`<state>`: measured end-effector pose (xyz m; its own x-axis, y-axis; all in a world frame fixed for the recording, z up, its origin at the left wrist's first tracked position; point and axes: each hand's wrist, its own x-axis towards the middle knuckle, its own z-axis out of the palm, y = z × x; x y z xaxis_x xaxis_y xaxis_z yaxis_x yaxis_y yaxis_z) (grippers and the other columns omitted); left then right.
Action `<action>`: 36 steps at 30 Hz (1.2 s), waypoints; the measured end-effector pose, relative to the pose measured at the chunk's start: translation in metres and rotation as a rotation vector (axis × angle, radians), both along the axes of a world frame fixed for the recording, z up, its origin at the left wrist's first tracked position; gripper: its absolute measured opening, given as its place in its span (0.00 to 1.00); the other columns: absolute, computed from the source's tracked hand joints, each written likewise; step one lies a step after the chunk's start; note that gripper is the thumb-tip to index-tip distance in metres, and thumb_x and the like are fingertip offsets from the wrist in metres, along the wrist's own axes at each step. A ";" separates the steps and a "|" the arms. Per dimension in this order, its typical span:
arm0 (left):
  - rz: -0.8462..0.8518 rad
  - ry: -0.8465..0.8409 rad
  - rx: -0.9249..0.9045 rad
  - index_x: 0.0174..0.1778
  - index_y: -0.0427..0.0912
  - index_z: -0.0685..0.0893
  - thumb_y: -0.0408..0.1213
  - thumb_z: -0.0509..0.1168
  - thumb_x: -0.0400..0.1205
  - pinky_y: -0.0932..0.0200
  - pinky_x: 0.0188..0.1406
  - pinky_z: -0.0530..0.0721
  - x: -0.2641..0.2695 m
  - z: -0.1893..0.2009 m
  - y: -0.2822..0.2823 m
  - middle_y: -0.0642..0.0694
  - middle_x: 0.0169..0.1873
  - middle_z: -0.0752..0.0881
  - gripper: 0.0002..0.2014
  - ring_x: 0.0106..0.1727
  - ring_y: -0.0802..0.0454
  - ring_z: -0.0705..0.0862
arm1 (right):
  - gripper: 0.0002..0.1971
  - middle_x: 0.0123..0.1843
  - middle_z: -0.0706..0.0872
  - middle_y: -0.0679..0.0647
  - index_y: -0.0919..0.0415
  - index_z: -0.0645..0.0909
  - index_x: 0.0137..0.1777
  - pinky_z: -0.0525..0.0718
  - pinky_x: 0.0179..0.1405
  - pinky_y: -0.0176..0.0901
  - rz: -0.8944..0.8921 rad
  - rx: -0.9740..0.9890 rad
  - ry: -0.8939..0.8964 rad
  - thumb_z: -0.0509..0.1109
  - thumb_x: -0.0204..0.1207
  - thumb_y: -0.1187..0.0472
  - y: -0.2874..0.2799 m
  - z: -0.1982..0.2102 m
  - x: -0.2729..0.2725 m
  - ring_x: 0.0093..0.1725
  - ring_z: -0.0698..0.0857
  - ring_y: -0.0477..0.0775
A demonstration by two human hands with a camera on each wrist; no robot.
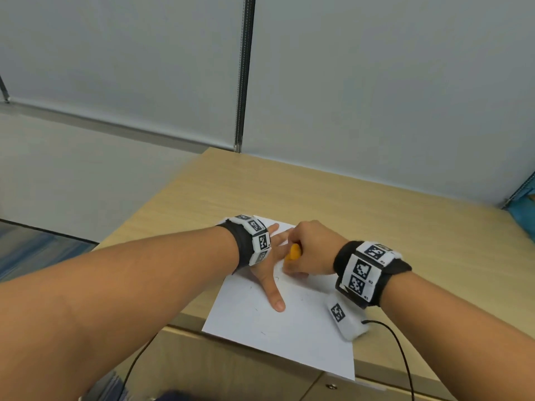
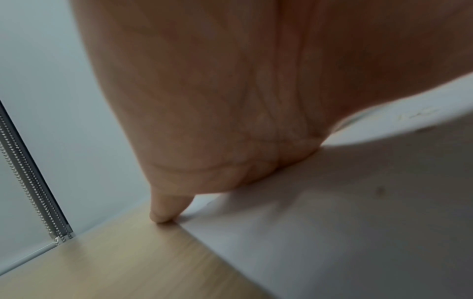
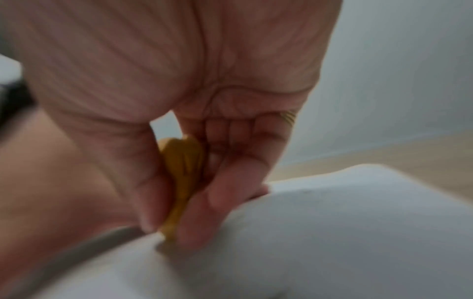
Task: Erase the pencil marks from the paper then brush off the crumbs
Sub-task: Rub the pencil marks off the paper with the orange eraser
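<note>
A white sheet of paper (image 1: 289,328) lies on the wooden desk (image 1: 376,204) and hangs a little over its front edge. A few short pencil marks (image 1: 256,309) show on it. My left hand (image 1: 272,261) lies flat on the paper with fingers spread, pressing it down; its palm (image 2: 230,101) fills the left wrist view. My right hand (image 1: 307,250) grips an orange eraser (image 1: 293,252) just right of the left hand. In the right wrist view the thumb and fingers pinch the eraser (image 3: 181,182), whose lower tip touches the paper (image 3: 332,242).
A small white block with a black-and-white tag (image 1: 346,319) sits on the paper's right side under my right wrist. A black cable (image 1: 399,348) runs from it over the desk's front edge. Grey wall panels (image 1: 376,82) stand behind the desk. Something blue (image 1: 524,204) lies at the far right.
</note>
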<state>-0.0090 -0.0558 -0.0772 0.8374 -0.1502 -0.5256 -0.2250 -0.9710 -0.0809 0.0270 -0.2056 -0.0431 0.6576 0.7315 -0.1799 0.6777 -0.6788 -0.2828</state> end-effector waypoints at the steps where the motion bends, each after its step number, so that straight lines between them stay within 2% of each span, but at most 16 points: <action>1: -0.023 0.002 0.008 0.82 0.79 0.43 0.91 0.60 0.45 0.20 0.80 0.37 0.000 0.001 0.001 0.56 0.86 0.29 0.67 0.84 0.36 0.23 | 0.09 0.30 0.91 0.54 0.57 0.85 0.32 0.88 0.32 0.45 0.036 -0.024 0.069 0.82 0.69 0.58 0.002 0.000 -0.004 0.28 0.87 0.51; 3: -0.025 0.008 0.014 0.82 0.77 0.41 0.91 0.60 0.45 0.20 0.79 0.36 0.000 0.000 0.000 0.56 0.86 0.28 0.68 0.83 0.36 0.23 | 0.09 0.28 0.92 0.53 0.58 0.88 0.32 0.90 0.33 0.44 -0.011 -0.025 0.144 0.83 0.69 0.57 0.003 0.002 -0.002 0.24 0.88 0.50; 5: 0.015 0.005 0.020 0.84 0.72 0.36 0.83 0.68 0.56 0.21 0.80 0.37 -0.003 0.005 -0.003 0.53 0.85 0.25 0.66 0.84 0.36 0.24 | 0.09 0.28 0.92 0.56 0.64 0.89 0.32 0.93 0.34 0.47 -0.113 0.009 0.034 0.81 0.66 0.58 0.007 0.004 0.004 0.28 0.91 0.55; 7: 0.004 0.016 0.030 0.84 0.75 0.47 0.81 0.69 0.60 0.24 0.82 0.40 -0.004 0.008 -0.004 0.54 0.87 0.31 0.59 0.86 0.37 0.28 | 0.05 0.30 0.92 0.56 0.64 0.90 0.35 0.91 0.29 0.45 -0.062 -0.029 0.007 0.79 0.65 0.62 0.012 0.002 -0.003 0.28 0.91 0.54; 9: -0.024 0.049 -0.012 0.79 0.80 0.61 0.86 0.65 0.56 0.29 0.85 0.44 -0.003 0.007 0.000 0.57 0.88 0.45 0.52 0.88 0.41 0.37 | 0.04 0.29 0.91 0.53 0.61 0.90 0.37 0.86 0.27 0.41 0.020 -0.080 0.109 0.81 0.66 0.61 0.016 0.002 -0.013 0.23 0.86 0.47; 10: -0.058 0.058 -0.031 0.78 0.80 0.61 0.88 0.62 0.54 0.29 0.84 0.41 -0.003 0.006 0.000 0.58 0.88 0.47 0.53 0.88 0.42 0.36 | 0.07 0.29 0.92 0.52 0.61 0.91 0.38 0.87 0.28 0.41 0.015 -0.076 0.132 0.83 0.67 0.58 0.016 0.004 -0.011 0.23 0.86 0.47; 13: -0.042 0.041 0.010 0.85 0.72 0.46 0.82 0.67 0.61 0.25 0.82 0.35 -0.004 0.009 -0.004 0.53 0.87 0.30 0.58 0.84 0.38 0.25 | 0.13 0.31 0.92 0.54 0.63 0.90 0.37 0.89 0.33 0.44 -0.056 -0.041 -0.013 0.82 0.70 0.52 0.014 0.007 0.000 0.31 0.91 0.55; 15: -0.007 0.072 -0.011 0.87 0.66 0.53 0.78 0.69 0.65 0.32 0.85 0.42 -0.005 0.013 -0.003 0.54 0.89 0.41 0.55 0.88 0.39 0.35 | 0.09 0.31 0.90 0.51 0.59 0.89 0.37 0.86 0.28 0.42 0.012 -0.055 -0.001 0.82 0.70 0.54 0.016 0.004 -0.006 0.30 0.89 0.55; 17: -0.037 0.093 -0.040 0.83 0.71 0.60 0.79 0.69 0.63 0.31 0.85 0.44 -0.005 0.013 -0.002 0.59 0.88 0.49 0.51 0.88 0.39 0.39 | 0.10 0.33 0.93 0.53 0.61 0.92 0.42 0.86 0.29 0.42 0.057 -0.061 0.124 0.85 0.69 0.55 0.017 0.003 -0.008 0.26 0.88 0.52; 20: -0.009 0.048 0.015 0.87 0.69 0.47 0.80 0.68 0.64 0.23 0.81 0.38 -0.006 0.011 -0.003 0.54 0.86 0.30 0.58 0.84 0.38 0.23 | 0.13 0.34 0.93 0.56 0.62 0.92 0.40 0.93 0.38 0.48 -0.050 -0.045 0.003 0.83 0.68 0.52 0.016 0.006 0.002 0.33 0.91 0.54; 22: 0.022 0.053 0.038 0.87 0.66 0.46 0.81 0.67 0.63 0.23 0.82 0.40 -0.005 0.009 -0.002 0.51 0.86 0.28 0.60 0.84 0.39 0.23 | 0.12 0.34 0.92 0.55 0.63 0.90 0.39 0.91 0.38 0.47 -0.026 -0.061 -0.089 0.81 0.69 0.53 0.016 0.006 -0.004 0.35 0.90 0.55; 24: -0.009 0.042 0.012 0.84 0.74 0.43 0.84 0.66 0.59 0.22 0.81 0.39 -0.002 0.006 0.000 0.53 0.86 0.29 0.60 0.84 0.37 0.23 | 0.12 0.35 0.93 0.56 0.64 0.91 0.39 0.91 0.41 0.48 0.027 -0.101 -0.034 0.82 0.69 0.54 0.012 0.005 -0.009 0.34 0.89 0.53; 28: 0.044 0.014 -0.016 0.79 0.69 0.22 0.88 0.63 0.44 0.21 0.80 0.41 0.001 -0.002 0.004 0.55 0.83 0.22 0.76 0.84 0.38 0.24 | 0.13 0.37 0.90 0.55 0.59 0.84 0.35 0.89 0.41 0.49 -0.138 -0.052 -0.105 0.81 0.72 0.52 -0.010 0.017 0.016 0.41 0.90 0.58; 31: 0.052 0.012 -0.032 0.79 0.68 0.22 0.88 0.62 0.39 0.21 0.80 0.41 0.003 -0.005 0.005 0.57 0.83 0.22 0.79 0.84 0.40 0.24 | 0.13 0.40 0.91 0.57 0.62 0.89 0.44 0.91 0.36 0.45 -0.238 0.038 0.002 0.82 0.75 0.52 -0.034 0.021 0.029 0.37 0.89 0.52; 33: 0.061 0.020 -0.040 0.79 0.68 0.22 0.86 0.65 0.44 0.22 0.81 0.40 0.004 -0.003 0.005 0.56 0.83 0.22 0.77 0.85 0.40 0.24 | 0.11 0.38 0.92 0.59 0.61 0.90 0.46 0.88 0.30 0.39 -0.254 0.048 0.113 0.84 0.74 0.53 -0.057 0.020 0.033 0.31 0.86 0.48; 36: 0.048 0.021 -0.038 0.80 0.67 0.23 0.84 0.69 0.50 0.23 0.81 0.38 0.005 -0.003 0.006 0.55 0.83 0.22 0.75 0.85 0.40 0.25 | 0.10 0.38 0.92 0.57 0.59 0.91 0.48 0.88 0.33 0.38 -0.321 0.122 0.206 0.85 0.73 0.55 -0.093 0.013 0.037 0.32 0.87 0.46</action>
